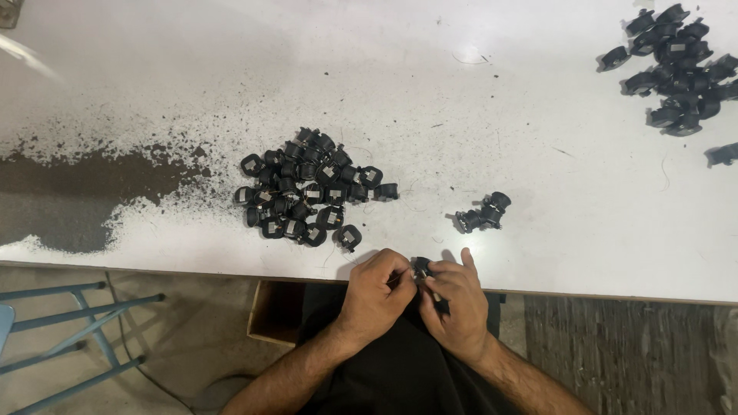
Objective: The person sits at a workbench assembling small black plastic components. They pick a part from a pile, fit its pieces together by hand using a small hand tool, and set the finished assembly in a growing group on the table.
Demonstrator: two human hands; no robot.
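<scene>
Grip: both hands meet at the near table edge, the left hand and the right hand pinched closed around one small black part held between their fingertips.
Held part: it sits just over the table's near edge, mostly hidden by fingers; which way it points and how its long axis lies cannot be told.
Below the grip: dark clothing over the person's lap, forearms coming up from the bottom of the frame.
Left and under the grip: a brown cardboard box stands beneath the table edge; its contents are not visible.
Just beyond the grip, to the right: a small cluster of two or three of the same black parts lies on the white tabletop.
Beyond the grip, to the left: a big pile of black parts, many showing a pale square face, spread loosely in a heap.
Farther left: a worn patch where the white surface has flaked off to dark.
Far right, well apart from the grip: a second pile of black parts near the table's far corner, with one stray piece beside it.
Floor, lower left: a pale blue metal frame.
</scene>
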